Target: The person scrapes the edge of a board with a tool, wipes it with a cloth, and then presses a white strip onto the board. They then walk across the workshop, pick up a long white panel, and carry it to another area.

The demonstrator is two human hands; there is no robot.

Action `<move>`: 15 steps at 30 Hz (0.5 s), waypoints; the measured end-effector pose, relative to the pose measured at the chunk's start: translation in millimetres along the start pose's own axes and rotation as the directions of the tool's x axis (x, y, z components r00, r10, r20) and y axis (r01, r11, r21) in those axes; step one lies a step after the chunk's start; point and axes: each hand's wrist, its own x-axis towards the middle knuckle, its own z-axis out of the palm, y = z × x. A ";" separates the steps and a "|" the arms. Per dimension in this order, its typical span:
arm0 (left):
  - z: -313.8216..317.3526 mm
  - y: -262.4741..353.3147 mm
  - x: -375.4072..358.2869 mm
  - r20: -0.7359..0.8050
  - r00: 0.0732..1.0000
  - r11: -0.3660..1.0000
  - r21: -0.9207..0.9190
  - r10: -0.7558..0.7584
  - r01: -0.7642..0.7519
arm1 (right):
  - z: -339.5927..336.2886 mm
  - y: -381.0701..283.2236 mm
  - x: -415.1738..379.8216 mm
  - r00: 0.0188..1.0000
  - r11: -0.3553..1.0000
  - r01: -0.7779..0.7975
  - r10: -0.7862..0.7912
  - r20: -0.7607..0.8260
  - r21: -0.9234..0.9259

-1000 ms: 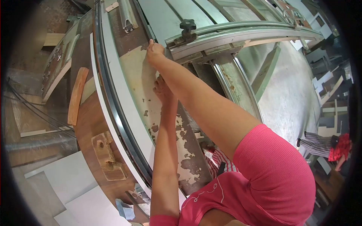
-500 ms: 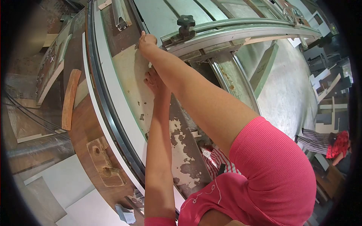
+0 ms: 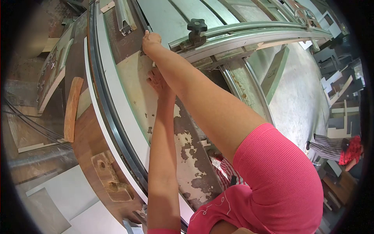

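My right hand [image 3: 151, 41] is closed at the edge of the pale sliding table [image 3: 167, 23], beside the end of the metal fence [image 3: 218, 45]. Its thumb points up along a dark strip, and whatever lies under the fingers is hidden. Lower down, my left hand [image 3: 159, 80] has its fingers curled over the worn, peeling machine surface [image 3: 134, 80]. The right forearm crosses just above it, so I cannot make out what those fingers hold. A black star knob [image 3: 197, 25] stands on the fence to the right of my right hand.
A long dark rail [image 3: 113, 124] with white edging curves down the left. Beyond it lie a wooden strip [image 3: 73, 109] and a notched wood block [image 3: 112, 175]. A green-grey board [image 3: 274, 74] leans at right. Another person [image 3: 348, 150] is at far right.
The knob and fence sit slightly farther right and lower in view. Both hands keep nearly the same place and pose, with only a small shift of the view.
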 end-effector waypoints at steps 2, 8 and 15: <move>1.2 -2.0 5.4 0.089 0.995 0.999 -0.024 -0.039 0.042 | -3.3 -1.3 2.4 0.999 0.999 0.034 -0.034 0.004 -0.033; 25.8 -8.3 17.7 -0.146 0.988 0.990 0.136 0.053 -0.033 | 10.2 -2.2 27.0 0.996 0.999 0.048 -0.049 -0.074 -0.015; 38.2 -12.0 37.0 -0.078 0.997 0.960 0.277 -0.009 0.031 | 25.0 -1.8 57.2 0.966 0.987 0.107 -0.074 -0.248 0.122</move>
